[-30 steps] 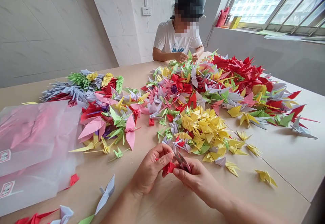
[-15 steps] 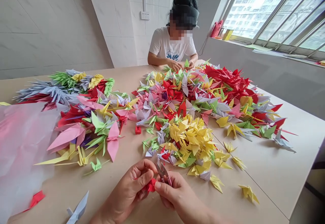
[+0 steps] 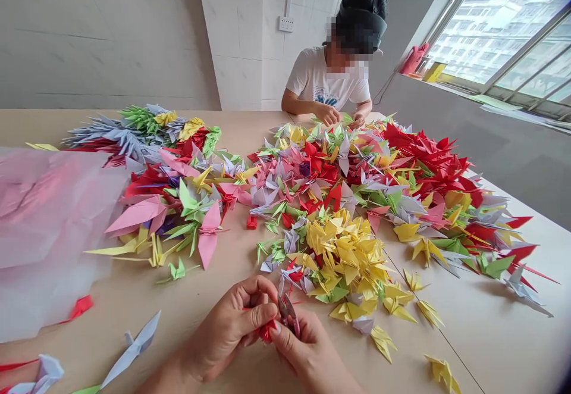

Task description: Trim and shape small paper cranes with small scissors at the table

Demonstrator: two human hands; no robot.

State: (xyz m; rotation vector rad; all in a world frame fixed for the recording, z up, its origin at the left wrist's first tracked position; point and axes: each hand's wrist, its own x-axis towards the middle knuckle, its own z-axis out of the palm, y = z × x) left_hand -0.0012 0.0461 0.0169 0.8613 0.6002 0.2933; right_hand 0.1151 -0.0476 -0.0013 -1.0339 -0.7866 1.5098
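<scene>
Pinched in my left hand [image 3: 236, 322] is a small folded red paper piece [image 3: 266, 331], mostly covered by the fingers. My right hand [image 3: 307, 346] grips a small pair of scissors [image 3: 289, 316] with the blades pointing up and away. Its thumb also presses on the red paper from the right. Just beyond my hands lies a heap of yellow paper cranes [image 3: 348, 245]. To the left, a pale grey paper crane [image 3: 134, 346] rests on the table, and a small green crane [image 3: 177, 270] lies farther off.
A large mixed pile of folded paper cranes [image 3: 321, 168] spreads across the table [image 3: 214, 299]. A translucent plastic bag [image 3: 57, 239] lies at left, with a red paper piece [image 3: 82, 306] beside it. Across the table a person [image 3: 332, 78] handles paper. A window [image 3: 499, 31] is at right.
My view has turned somewhat to the left, so the table and the person shift right in the picture. My hands stay together on the red paper, with little change in grip.
</scene>
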